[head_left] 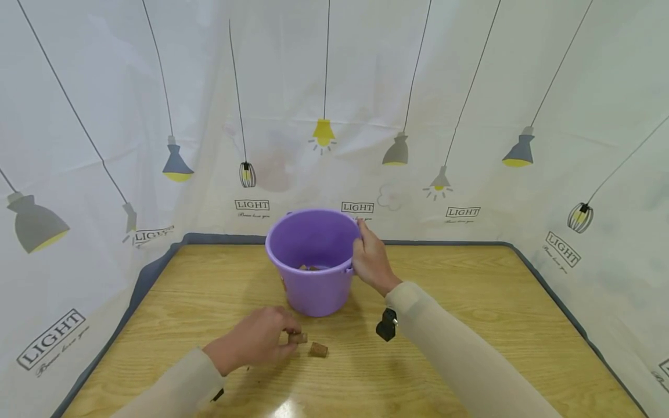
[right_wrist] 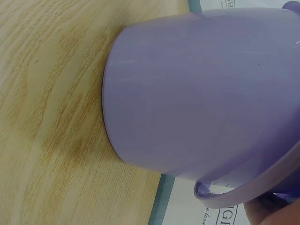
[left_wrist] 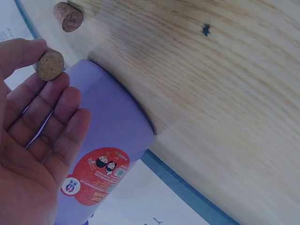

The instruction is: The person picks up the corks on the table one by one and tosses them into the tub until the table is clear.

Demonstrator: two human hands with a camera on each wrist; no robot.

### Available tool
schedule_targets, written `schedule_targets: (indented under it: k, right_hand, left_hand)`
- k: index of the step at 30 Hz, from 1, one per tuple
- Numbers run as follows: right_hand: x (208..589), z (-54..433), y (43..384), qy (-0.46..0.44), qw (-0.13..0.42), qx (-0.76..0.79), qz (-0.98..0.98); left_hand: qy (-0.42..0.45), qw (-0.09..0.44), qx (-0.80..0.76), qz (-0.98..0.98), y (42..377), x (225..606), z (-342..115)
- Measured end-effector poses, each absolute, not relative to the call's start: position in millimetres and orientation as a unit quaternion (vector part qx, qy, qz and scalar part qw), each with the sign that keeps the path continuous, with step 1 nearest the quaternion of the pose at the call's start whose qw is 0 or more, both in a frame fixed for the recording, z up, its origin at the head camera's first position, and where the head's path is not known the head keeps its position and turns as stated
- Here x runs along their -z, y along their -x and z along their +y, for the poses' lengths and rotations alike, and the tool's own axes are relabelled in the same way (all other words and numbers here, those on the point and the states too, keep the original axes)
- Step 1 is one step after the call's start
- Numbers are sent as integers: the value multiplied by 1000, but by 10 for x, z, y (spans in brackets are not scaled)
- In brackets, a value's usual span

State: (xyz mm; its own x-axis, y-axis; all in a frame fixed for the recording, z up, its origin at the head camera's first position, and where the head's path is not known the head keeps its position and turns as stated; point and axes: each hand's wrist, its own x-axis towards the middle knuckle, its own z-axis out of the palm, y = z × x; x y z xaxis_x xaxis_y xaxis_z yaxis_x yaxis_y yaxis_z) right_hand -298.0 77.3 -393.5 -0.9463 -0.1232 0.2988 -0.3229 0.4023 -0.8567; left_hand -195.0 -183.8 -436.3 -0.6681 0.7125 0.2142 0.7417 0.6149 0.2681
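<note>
A purple bucket (head_left: 317, 293) stands upright on the wooden table, with a few cork pieces (head_left: 312, 268) at its bottom. My right hand (head_left: 373, 258) grips its rim at the right side; in the right wrist view only part of that hand (right_wrist: 276, 213) shows, near the bucket's handle (right_wrist: 248, 190). My left hand (head_left: 261, 337) is in front of the bucket, pinching a cork stopper (left_wrist: 50, 65) between thumb and fingertips. A second cork stopper (head_left: 318, 349) lies on the table just right of the left hand.
A white cloth with printed lamps (head_left: 324, 133) surrounds the table (head_left: 444, 273) at the back and sides. A red sticker (left_wrist: 101, 176) is on the bucket's outside. One small dark speck (left_wrist: 206, 29) lies on the wood.
</note>
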Motion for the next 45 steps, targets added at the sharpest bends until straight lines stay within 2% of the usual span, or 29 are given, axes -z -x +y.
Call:
schedule_targets:
  k: [23,45]
  right_hand:
    - [3946,769,2982,-133,82,-542,-826]
    - [3955,767,2982,-132,96,-533,-830]
  left_hand:
    - [452,154,197,-856,1971,4092,-1801]
    - [474,194,195,-837,2063,3712,-1721]
